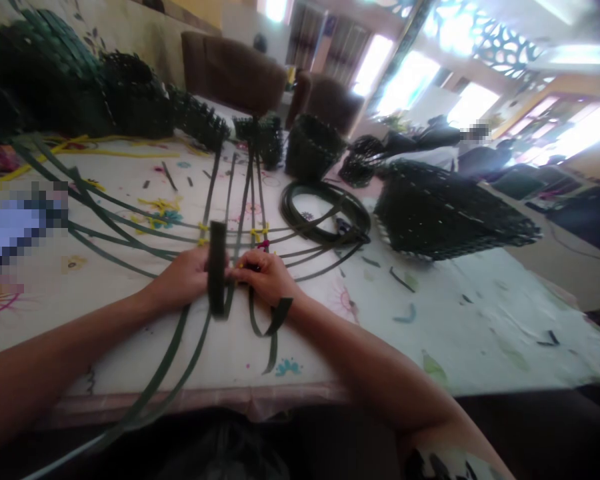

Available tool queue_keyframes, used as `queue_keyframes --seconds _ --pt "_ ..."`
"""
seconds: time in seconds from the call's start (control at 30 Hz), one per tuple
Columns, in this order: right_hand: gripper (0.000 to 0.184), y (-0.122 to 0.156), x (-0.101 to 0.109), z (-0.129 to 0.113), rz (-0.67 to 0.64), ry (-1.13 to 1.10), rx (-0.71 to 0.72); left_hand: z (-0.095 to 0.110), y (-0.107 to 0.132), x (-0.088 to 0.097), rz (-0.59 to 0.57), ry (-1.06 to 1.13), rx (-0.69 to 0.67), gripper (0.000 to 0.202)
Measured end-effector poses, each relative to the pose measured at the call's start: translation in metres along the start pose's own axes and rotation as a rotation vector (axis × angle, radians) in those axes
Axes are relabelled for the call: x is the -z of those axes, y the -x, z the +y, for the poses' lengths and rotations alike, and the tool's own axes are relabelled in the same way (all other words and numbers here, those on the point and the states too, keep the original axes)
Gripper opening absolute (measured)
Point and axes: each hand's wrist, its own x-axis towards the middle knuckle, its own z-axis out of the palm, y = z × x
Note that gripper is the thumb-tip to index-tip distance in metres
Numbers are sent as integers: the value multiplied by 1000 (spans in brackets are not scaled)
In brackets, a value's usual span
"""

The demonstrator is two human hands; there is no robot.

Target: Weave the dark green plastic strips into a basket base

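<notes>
Where crossed, flat dark-green strips show yellow ties.

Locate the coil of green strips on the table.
Head view, right of centre: the coil of green strips lies flat on the tablecloth, beyond the right hand, left of the big tipped dark basket.

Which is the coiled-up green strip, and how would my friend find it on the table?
Start at the flowery tablecloth, then find the big dark woven basket lying on its side at the right. Just left of it lies the coiled green strip, flat on the cloth. Unlike the long loose strips nearby, it is wound into a ring.
</notes>
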Motion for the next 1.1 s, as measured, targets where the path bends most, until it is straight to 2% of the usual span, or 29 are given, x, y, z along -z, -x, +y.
queue_keyframes --seconds 0.13,0.33,0.4,0.5,0.77,1.0,1.1 --pt "21 0 -1 -1 9 21 -14 5 2 3 -46 44 14 32" --pt "24 2 -2 0 1 3 4 21 4 1 -15 -157 -77 36" --pt "19 3 0 0 -20 -43 7 22 4 -1 0 -193 -118 35" --pt "4 3 5 0 -29 -128 -3 19 4 -2 12 -154 -99 35" --pt "7 4 3 0 23 -86 5 22 5 -2 9 -152 -63 32" --pt "12 6 0 3 26 -210 -19 25 5 -3 -28 -166 -147 32" --pt "19 1 2 5 32 -62 -30 24 6 -2 -25 -120 -117 28"
